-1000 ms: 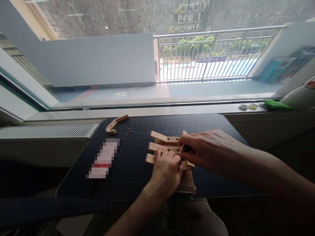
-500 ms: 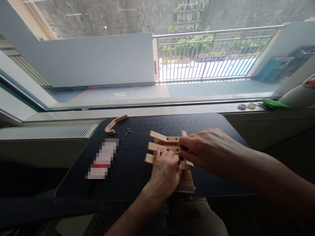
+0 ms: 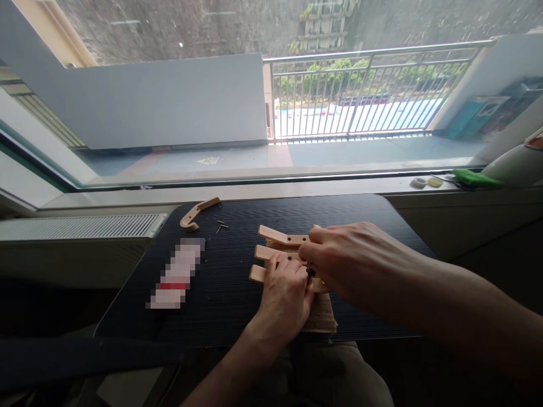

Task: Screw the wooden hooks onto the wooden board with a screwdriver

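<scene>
Three wooden hooks lie side by side across a rough wooden board point(image 3: 320, 317) near the table's front: a far hook point(image 3: 275, 233), a middle hook point(image 3: 267, 252) and a near hook point(image 3: 257, 274). Over the near hook, my left hand point(image 3: 285, 291) presses it to the board with bent fingers, its fingertips reaching the middle hook. My right hand point(image 3: 343, 249) is closed around a short dark tool that looks like a screwdriver point(image 3: 311, 269). The tool's lower end is beside my left fingers, above the near hook; its tip is hidden. My right hand covers the right ends of the hooks.
Another wooden hook point(image 3: 195, 215) lies loose at the table's back left, beside several small screws point(image 3: 221, 226). A blurred white and red packet point(image 3: 176, 274) rests on the black table point(image 3: 229, 316). Tape rolls point(image 3: 419, 182) and a green cloth-like item point(image 3: 477, 178) sit on the windowsill.
My right hand has turned around the tool, its knuckles shifting left and covering more of the middle hook. My left hand stays in place.
</scene>
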Available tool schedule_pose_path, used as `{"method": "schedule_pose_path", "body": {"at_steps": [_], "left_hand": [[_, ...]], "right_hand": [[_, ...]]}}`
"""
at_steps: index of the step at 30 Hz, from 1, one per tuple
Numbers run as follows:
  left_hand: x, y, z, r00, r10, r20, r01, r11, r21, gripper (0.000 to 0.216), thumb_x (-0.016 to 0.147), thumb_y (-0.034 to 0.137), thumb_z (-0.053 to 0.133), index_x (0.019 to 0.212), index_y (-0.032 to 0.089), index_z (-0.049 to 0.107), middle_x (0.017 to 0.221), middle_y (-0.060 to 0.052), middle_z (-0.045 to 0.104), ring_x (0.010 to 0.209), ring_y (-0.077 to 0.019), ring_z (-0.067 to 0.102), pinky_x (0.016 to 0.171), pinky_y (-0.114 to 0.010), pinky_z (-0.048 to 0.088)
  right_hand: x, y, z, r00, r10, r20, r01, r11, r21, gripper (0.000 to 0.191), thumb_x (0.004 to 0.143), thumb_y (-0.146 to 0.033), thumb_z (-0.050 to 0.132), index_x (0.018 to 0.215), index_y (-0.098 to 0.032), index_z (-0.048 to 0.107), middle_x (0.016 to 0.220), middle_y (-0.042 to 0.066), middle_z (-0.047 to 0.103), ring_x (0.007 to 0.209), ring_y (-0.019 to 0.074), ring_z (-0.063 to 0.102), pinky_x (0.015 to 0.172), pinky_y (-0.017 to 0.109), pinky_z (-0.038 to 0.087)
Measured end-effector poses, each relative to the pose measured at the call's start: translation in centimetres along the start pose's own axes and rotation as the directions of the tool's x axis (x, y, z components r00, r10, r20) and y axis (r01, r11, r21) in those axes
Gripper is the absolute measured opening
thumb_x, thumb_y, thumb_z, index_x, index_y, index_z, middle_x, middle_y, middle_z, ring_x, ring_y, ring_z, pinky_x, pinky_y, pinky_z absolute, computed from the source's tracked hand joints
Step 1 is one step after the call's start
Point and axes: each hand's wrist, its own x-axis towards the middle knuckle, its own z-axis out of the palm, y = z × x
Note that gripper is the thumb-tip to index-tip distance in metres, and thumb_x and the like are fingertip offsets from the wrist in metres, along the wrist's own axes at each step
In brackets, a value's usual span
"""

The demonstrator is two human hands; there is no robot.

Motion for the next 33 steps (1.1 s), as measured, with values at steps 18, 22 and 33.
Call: {"method": "schedule_pose_path", "body": {"at_steps": [18,22,33], "left_hand": [[0.0,0.3,-0.4,1.000,-0.011,0.013,0.011,1.000,-0.012,0.016,0.083,0.021,0.053,0.092,0.018,0.066,0.102,-0.008,0.067,0.110,-0.0271,0.053,0.107,-0.048,0.029],[0.0,0.2,-0.3,1.000,-0.012,0.010,0.013,1.000,-0.022,0.017,0.083,0.021,0.054,0.095,0.016,0.065,0.103,-0.008,0.067,0.110,-0.0262,0.053,0.109,-0.047,0.027],[0.1,-0.1,-0.2,1.000,0.002,0.009,-0.001,0.999,-0.047,0.012,0.083,0.021,0.056,0.091,0.018,0.064,0.098,-0.006,0.066,0.109,-0.0247,0.053,0.110,-0.046,0.026]], "right_hand": [[0.0,0.2,0.4,0.997,-0.060,-0.044,0.059,0.998,-0.025,0.017,0.080,-0.007,0.058,0.090,-0.020,0.063,0.080,0.000,0.066,0.067,0.0159,0.061,0.053,0.025,0.032],[0.2,-0.2,0.5,0.999,-0.048,-0.017,0.047,0.997,-0.067,0.017,0.079,-0.004,0.057,0.087,-0.018,0.064,0.078,0.002,0.066,0.070,0.0168,0.063,0.058,0.025,0.036],[0.6,0.1,0.2,0.999,0.025,0.043,-0.018,0.989,-0.147,0.016,0.082,-0.005,0.055,0.077,-0.018,0.064,0.071,0.002,0.066,0.060,0.0174,0.060,0.047,0.026,0.027]]}}
